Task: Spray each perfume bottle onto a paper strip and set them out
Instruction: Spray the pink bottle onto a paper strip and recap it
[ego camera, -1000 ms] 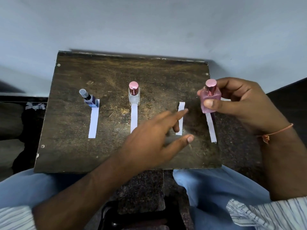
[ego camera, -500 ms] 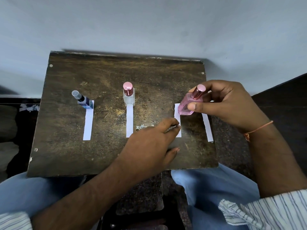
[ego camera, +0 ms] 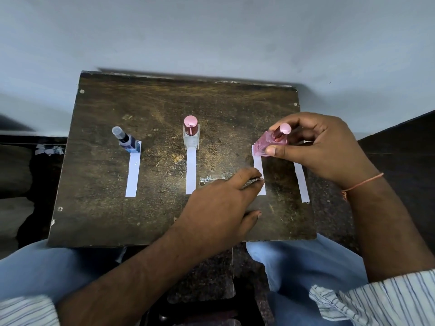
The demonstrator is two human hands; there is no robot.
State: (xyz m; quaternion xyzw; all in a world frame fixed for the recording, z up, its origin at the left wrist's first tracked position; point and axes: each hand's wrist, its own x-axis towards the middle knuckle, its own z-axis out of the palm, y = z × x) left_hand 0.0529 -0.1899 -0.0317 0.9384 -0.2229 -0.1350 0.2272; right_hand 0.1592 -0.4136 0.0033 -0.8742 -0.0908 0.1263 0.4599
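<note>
Four paper strips lie side by side on the dark board (ego camera: 164,107), each with its long axis running from the person toward the wall. Two are already served: the blue bottle (ego camera: 128,143) stands on the far end of the first strip (ego camera: 133,172), and the clear bottle (ego camera: 191,137) stands at the far end of the second strip (ego camera: 191,171). The right hand (ego camera: 317,147) grips the pink bottle (ego camera: 273,143), thumb on its near face and fingers curled round the back, holding it tilted with the pink cap on top and the base low toward the left, at the far end of the third strip (ego camera: 259,170). Whether the base already touches the paper cannot be told. The left hand (ego camera: 219,208) reaches in from the near side, its curled fingertips (ego camera: 255,178) pressing or pinching the left edge of that same strip near its near end; which of the two is not clear, though it appears to steady the paper. So the bottle lies beyond the left hand, straight along the strip's length, and the right hand is the nearer one to the spot where it likely belongs. The fourth strip (ego camera: 302,183) lies bare just right of the third, partly under the right wrist, with no bottle for it in view. No brand, label or writing can be read on any bottle or strip.
</note>
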